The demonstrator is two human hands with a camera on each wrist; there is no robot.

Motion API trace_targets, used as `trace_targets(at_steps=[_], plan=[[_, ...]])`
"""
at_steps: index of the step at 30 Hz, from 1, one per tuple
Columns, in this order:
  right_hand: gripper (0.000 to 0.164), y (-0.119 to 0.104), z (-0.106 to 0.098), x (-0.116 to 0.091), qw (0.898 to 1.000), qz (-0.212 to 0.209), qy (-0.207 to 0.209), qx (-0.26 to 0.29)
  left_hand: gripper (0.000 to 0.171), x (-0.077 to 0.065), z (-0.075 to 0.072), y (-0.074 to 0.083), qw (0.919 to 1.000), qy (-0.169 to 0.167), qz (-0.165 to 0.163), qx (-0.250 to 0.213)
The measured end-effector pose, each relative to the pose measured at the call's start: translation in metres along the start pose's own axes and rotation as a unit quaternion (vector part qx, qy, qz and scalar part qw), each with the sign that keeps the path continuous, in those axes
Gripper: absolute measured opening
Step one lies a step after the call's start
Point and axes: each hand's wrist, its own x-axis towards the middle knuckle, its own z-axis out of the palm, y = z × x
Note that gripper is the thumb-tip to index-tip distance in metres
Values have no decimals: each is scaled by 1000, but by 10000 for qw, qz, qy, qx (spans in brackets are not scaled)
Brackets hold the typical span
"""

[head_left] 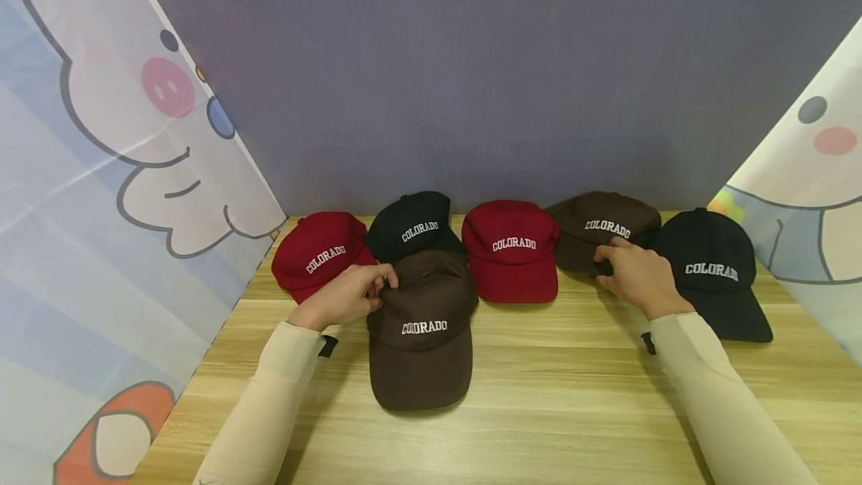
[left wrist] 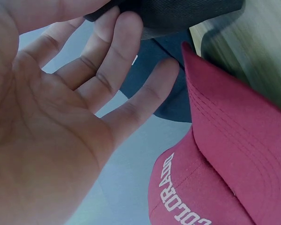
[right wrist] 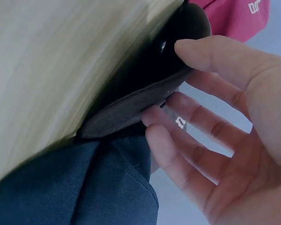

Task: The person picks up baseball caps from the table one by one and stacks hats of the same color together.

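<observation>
My left hand (head_left: 346, 295) pinches the left side of a brown baseball cap (head_left: 421, 373) lettered COLORADO, its brim toward me. That cap overlaps the front of a black cap (head_left: 411, 227). In the left wrist view, the fingertips (left wrist: 129, 26) meet its dark fabric, and the little finger is stretched out apart. Over on the right, my right hand (head_left: 636, 275) pinches the brim of a second brown cap (head_left: 609, 212). The right wrist view has the thumb on one face of this brim (right wrist: 131, 105) and fingers at the other.
A red cap (head_left: 323, 249) lies beside my left hand, and another red cap (head_left: 510, 245) sits between the brown ones. Right of my right hand is a black cap (head_left: 714, 268). All are on a wooden table (head_left: 539, 410) before a grey panel (head_left: 471, 73), with cartoon-printed sheets (head_left: 87, 245) at the sides.
</observation>
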Motion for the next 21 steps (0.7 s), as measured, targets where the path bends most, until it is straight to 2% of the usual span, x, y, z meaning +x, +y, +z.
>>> trace_targets(at_steps=[8, 13, 21], plan=[[27, 4, -7, -1, 9996, -47, 288, 4, 36, 1, 1, -1, 10000, -7, 34, 54], [22, 7, -11, -1, 9968, -49, 794, 115, 35, 1, 0, -2, 9999, -10, 74, 92], [12, 2, -20, -2, 9860, 280, 1637, 169, 35, 1, 1, -3, 10000, -8, 52, 70]])
